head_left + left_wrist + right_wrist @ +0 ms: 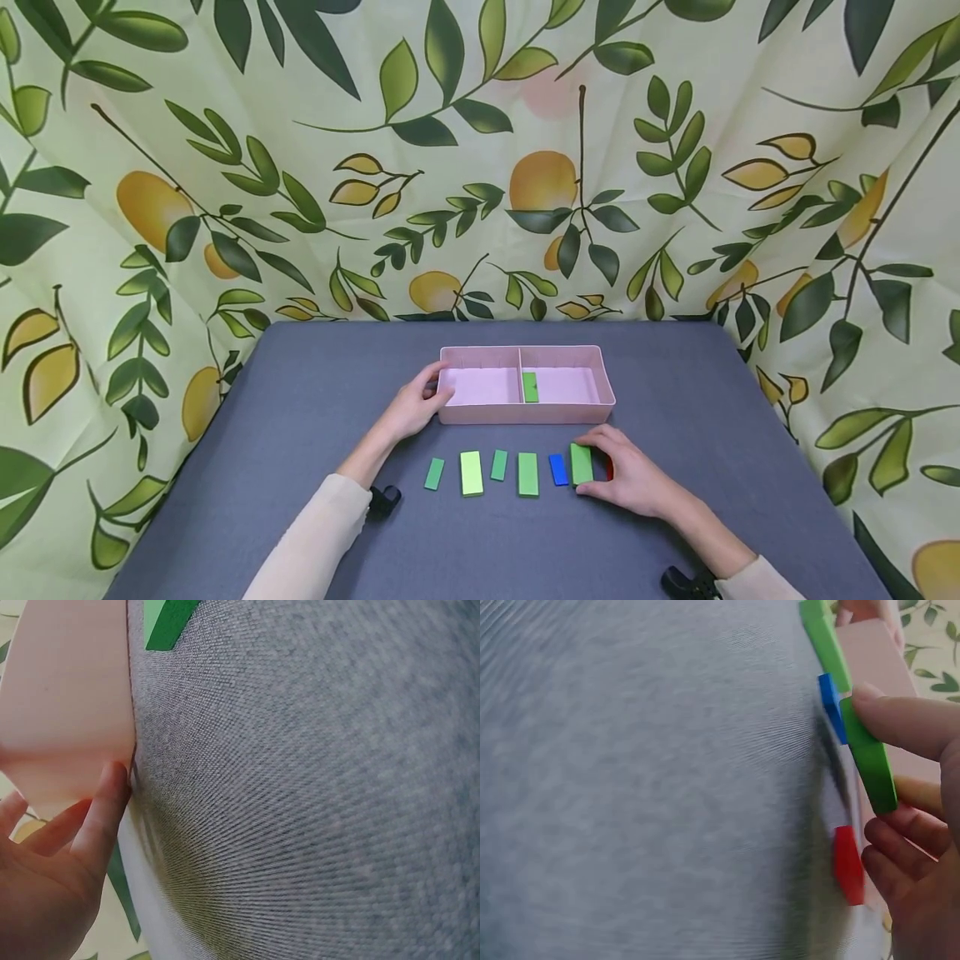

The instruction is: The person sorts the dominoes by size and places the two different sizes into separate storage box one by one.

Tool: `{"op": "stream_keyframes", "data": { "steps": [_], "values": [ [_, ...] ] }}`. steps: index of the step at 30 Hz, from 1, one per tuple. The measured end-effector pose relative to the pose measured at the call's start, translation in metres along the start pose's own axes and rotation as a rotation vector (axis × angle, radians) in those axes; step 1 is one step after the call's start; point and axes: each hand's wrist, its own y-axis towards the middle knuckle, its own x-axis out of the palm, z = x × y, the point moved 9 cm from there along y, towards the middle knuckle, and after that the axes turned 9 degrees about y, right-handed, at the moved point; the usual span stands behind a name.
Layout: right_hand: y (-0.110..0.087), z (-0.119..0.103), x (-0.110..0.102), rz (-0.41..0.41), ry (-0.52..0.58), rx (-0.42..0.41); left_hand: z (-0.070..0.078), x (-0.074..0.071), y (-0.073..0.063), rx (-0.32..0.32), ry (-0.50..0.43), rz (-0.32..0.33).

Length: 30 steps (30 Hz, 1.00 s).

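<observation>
Right hand (pixel 633 479): its wrist view bares a red block (pixel 847 866) that the head view mostly hides.
Grip: thumb and fingers pinch a green block (pixel 581 464), just right of the blue block (pixel 558 469), in front of the pink tray (pixel 525 414).
Left hand (pixel 408 408): fingers nearly straight, touching the tray's left end.

A green rectangular block (pixel 581 464) is pinched by the right hand (pixel 630 477); a pink two-compartment box (pixel 525 414) touches the left hand (pixel 412 407).

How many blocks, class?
8. On the table, from left: small green, lime, small green, large green, blue, red. In the right hand: green. In the pink box: green. More may be hidden.
</observation>
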Motion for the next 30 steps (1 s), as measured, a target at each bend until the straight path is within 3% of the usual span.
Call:
{"op": "stream_keyframes", "data": {
  "steps": [7,14,30],
  "values": [
    [0.006,-0.015,-0.015,0.045,0.036,-0.038,-0.001,0.001,0.001,-0.006,0.004,-0.005],
    [0.017,-0.024,-0.027,0.039,0.095,-0.006,-0.001,0.001,0.001,-0.005,0.006,0.001],
    [0.049,-0.041,-0.05,0.079,0.161,-0.059,-0.003,0.001,0.001,-0.015,0.001,0.01]
  ]
}}
